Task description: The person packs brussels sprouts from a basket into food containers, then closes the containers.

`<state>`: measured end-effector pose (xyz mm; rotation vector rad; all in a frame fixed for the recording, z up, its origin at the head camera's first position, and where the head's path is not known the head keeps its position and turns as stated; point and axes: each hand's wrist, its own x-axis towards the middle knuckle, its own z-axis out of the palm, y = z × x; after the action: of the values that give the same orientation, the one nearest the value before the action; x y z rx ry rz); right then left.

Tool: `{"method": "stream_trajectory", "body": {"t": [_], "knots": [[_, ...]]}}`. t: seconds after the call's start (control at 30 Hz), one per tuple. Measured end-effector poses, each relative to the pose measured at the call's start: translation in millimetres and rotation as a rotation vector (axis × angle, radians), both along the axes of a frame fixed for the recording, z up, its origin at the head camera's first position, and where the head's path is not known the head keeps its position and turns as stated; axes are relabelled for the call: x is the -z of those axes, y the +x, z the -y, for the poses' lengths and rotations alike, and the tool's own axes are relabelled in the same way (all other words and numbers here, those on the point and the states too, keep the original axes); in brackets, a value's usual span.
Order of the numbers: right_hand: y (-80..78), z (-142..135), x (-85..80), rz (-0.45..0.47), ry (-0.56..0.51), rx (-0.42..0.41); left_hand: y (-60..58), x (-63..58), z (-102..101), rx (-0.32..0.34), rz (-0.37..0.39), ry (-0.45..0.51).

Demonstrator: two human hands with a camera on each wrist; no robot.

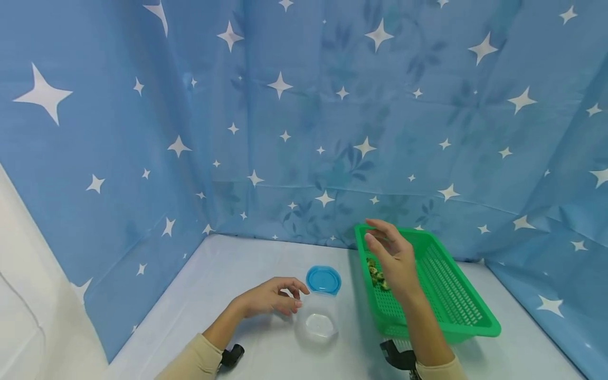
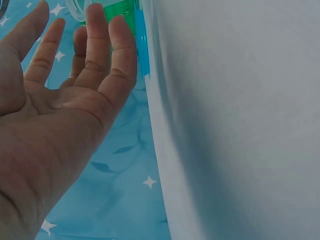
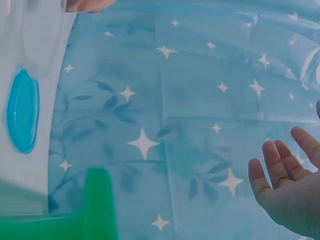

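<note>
A clear plastic container (image 1: 319, 326) stands on the table, with my left hand (image 1: 273, 296) just to its left, fingers loosely bent at the rim. In the left wrist view that hand (image 2: 85, 75) shows relaxed, parted fingers and a bare palm. Just behind the container lies a blue lid (image 1: 324, 278), also visible in the right wrist view. My right hand (image 1: 393, 258) hovers over the left part of a green plastic basket (image 1: 489, 326). Its fingers are gently bent, with nothing between them. Several small green-brown pieces (image 1: 375, 274) lie inside the basket, partly covered by this hand.
A white cloth (image 1: 228, 253) covers the table. Behind it and along the sides hangs a blue curtain (image 1: 304, 116) with white stars. The basket's raised walls (image 1: 467, 287) take up the right side of the table.
</note>
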<state>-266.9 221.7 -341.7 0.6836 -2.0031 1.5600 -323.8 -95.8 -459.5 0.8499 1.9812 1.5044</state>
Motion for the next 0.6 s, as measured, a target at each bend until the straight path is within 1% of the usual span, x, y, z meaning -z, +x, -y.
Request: {"method": "stream_trajectory", "body": {"t": [0.13, 0.27, 0.43, 0.6], "knots": [[3.5, 1.6, -6.0, -0.034, 0.011, 0.004, -1.0, 1.3, -2.0, 0.012, -0.015, -0.003], [3.3, 4.9, -13.4, -0.060, 0.064, 0.041, 0.4, 2.3, -2.2, 0.006, -0.021, -0.019], [3.7, 7.3, -31.5, -0.069, 0.152, 0.111, 3.1, 2.5, -2.2, 0.011, -0.026, -0.042], [0.9, 2.9, -49.4, -0.060, 0.240, 0.146, 3.3, 1.8, -3.9, 0.025, -0.044, -0.052]]}}
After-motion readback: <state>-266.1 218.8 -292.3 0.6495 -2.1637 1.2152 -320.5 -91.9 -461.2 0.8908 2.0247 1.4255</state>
